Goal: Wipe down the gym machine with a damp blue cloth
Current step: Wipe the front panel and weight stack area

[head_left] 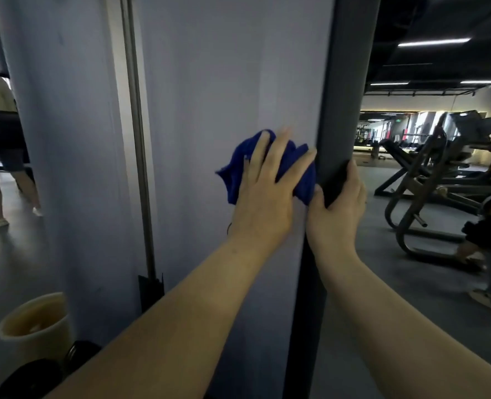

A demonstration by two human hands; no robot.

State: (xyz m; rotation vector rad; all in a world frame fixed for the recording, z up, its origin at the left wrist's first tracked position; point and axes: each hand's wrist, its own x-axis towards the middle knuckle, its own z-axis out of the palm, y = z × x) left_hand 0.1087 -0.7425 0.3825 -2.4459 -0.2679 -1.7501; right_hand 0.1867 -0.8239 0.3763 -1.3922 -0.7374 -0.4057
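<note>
Flat left hand presses cloth on panel; right hand grips post just beside; panel runs vertically.

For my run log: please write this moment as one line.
left hand: presses blue cloth flat on panel | right hand: grips dark post | stage: wiping

- The left hand is held flat, fingers straight and spread, palm pressed forward on the blue cloth.
- The right hand is curled round the dark upright post, thumb on the near side.
- Both forearms are bare and extended upward.
</note>
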